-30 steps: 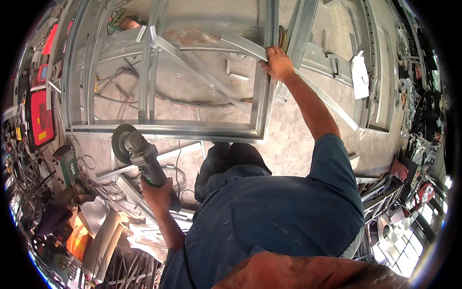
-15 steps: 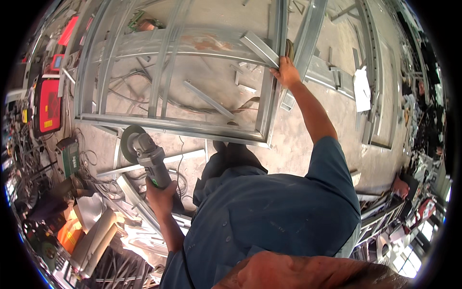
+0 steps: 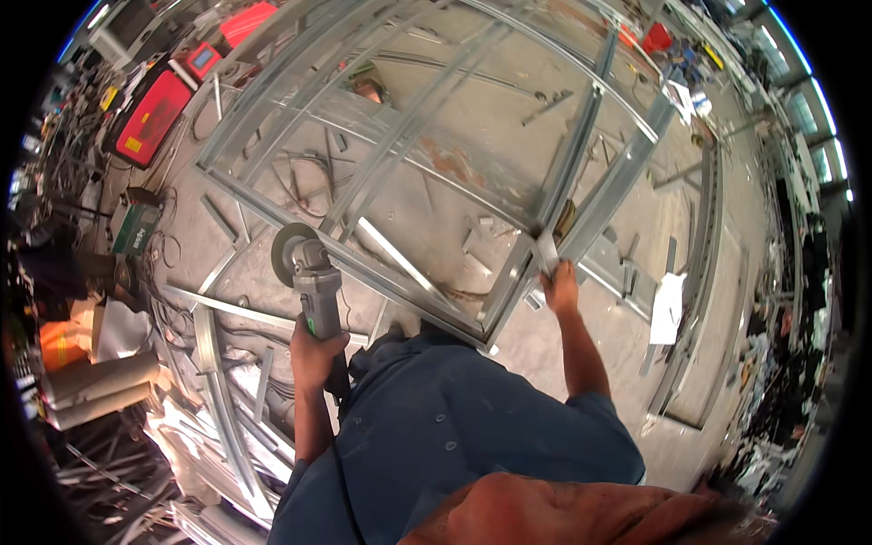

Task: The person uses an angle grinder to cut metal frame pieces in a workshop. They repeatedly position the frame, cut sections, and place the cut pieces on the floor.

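Note:
My left hand [image 3: 316,357] is wrapped round the body of a grey angle grinder [image 3: 318,295]. The grinder stands upright on this side of the metal frame [image 3: 400,289], its disc [image 3: 295,252] up and to the left. Whether the disc spins cannot be told. At the frame's right side, my right hand [image 3: 561,286] grips a short piece of metal profile [image 3: 547,249], which points away from me. Its far end is blurred against the frame's side bar, and I cannot tell whether they touch.
Loose metal strips [image 3: 400,259] and cables lie on the floor under and around the frame. A red machine [image 3: 150,118] and a green box [image 3: 138,227] stand at the left. Scrap metal [image 3: 218,436] is piled at lower left, and a white sheet [image 3: 668,309] lies at right.
The view has swung, so the frame appears slanted. The short metal profile, which lay slanting across the frame's bar, now points away from my right hand. My left hand still holds the grinder.

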{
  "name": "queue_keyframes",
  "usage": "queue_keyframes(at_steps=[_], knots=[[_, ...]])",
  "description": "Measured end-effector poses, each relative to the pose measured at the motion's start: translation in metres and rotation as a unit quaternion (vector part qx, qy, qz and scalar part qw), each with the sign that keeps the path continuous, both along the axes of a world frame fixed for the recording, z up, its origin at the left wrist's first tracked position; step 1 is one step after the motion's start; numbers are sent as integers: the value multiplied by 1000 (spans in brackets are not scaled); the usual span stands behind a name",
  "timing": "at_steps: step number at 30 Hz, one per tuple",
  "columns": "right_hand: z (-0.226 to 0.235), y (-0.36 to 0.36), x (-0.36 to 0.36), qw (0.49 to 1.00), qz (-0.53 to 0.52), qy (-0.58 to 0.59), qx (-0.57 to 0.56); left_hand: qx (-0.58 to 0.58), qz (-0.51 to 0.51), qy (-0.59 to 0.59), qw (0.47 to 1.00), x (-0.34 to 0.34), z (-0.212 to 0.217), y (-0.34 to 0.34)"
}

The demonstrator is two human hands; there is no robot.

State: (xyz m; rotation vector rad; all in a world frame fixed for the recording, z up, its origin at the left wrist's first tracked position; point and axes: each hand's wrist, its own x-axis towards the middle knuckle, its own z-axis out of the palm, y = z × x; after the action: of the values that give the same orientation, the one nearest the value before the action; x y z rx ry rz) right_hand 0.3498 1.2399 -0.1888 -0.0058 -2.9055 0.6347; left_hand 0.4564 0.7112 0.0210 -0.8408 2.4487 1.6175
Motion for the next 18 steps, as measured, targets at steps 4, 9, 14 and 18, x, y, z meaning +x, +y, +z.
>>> queue_keyframes(at_steps=[4,9,14,18], knots=[[16,4,89,999,-18,-2,-33,-3,5,16,1000,-10,2,6],[31,-14,145,971,-154,-76,-169,16,-1,13,1000,-14,-1,-4],[34,-54,178,948,-193,-80,-241,43,-22,26,998,-3,-7,-33],[22,-98,216,966,-162,-82,-185,2,-40,32,999,16,4,-72]])
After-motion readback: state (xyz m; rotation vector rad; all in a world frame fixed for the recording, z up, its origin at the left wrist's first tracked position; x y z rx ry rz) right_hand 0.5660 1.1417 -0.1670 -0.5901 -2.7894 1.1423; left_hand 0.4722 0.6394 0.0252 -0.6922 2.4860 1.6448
